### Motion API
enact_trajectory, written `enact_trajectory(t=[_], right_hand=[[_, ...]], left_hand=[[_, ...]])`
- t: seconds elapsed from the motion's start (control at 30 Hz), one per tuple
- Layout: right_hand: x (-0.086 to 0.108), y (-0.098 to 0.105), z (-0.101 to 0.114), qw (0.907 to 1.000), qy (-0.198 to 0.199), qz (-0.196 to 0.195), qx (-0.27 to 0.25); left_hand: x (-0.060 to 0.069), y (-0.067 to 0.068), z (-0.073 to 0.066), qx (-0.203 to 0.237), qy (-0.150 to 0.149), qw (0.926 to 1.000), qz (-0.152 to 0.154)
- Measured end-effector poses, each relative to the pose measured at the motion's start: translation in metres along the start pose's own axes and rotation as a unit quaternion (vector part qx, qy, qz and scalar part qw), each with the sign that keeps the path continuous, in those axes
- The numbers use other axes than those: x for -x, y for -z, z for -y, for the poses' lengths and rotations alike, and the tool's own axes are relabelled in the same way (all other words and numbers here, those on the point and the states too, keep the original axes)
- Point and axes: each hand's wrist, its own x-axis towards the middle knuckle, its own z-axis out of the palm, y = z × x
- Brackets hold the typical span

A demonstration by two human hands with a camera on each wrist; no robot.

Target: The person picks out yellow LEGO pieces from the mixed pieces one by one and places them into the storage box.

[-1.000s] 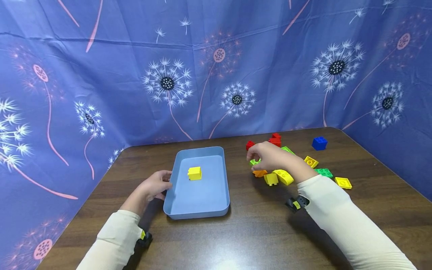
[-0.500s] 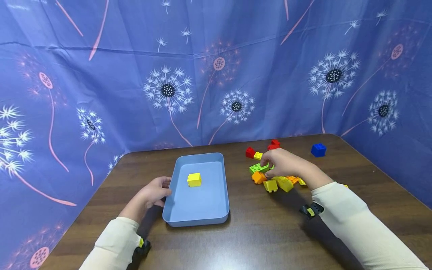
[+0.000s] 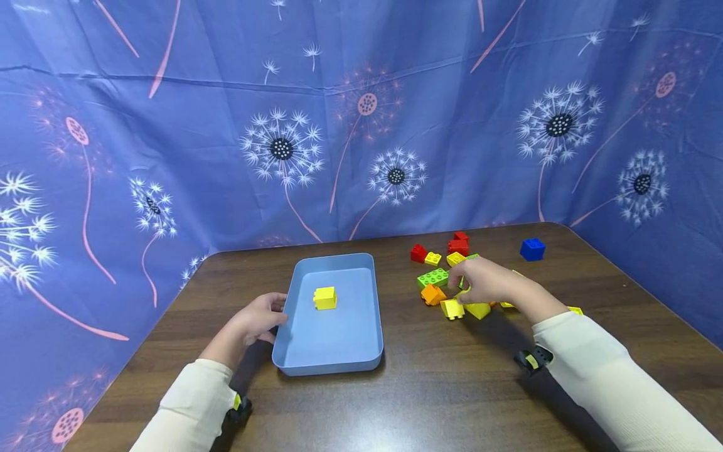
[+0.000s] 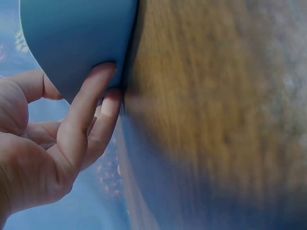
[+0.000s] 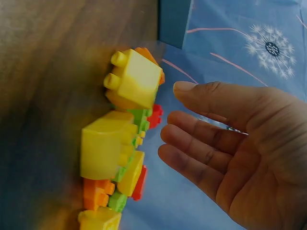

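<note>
My left hand [image 3: 257, 321] is at the left side of a blue-grey tray [image 3: 333, 363]. In the left wrist view, fingertips [image 4: 103, 74] press on the tray's outer wall while another digit goes behind its rim, pinching it. A yellow toy building brick [image 3: 325, 298] lies inside the tray. Over a loose group of bricks, my right hand [image 3: 488, 281] hovers with fingers apart and nothing between them. Closest to it are a yellow sloped brick [image 3: 452, 308] and a curved yellow brick [image 3: 478, 310], partly hidden by the hand.
Around the right hand lie an orange brick [image 3: 432, 295], a light green brick [image 3: 433, 278], a red brick [image 3: 418, 253] and several others. A blue brick [image 3: 533, 250] stands apart at the back right. Patterned blue cloth [image 3: 339, 125] hangs behind the table.
My right hand has shifted slightly right and nearer to me, from over the green and orange bricks to the yellow ones. The left hand stays on the tray. The head view has tilted slightly.
</note>
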Motion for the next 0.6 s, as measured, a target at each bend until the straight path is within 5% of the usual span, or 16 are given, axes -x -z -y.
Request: enact_trajectory(t=[0.6], right_hand=[[-0.017,-0.019,0.007,0.9979,-0.006,0.064,-0.010]], left_hand=[[-0.002,0.001,0.000,-0.003,0.008,1.0000,-0.001]])
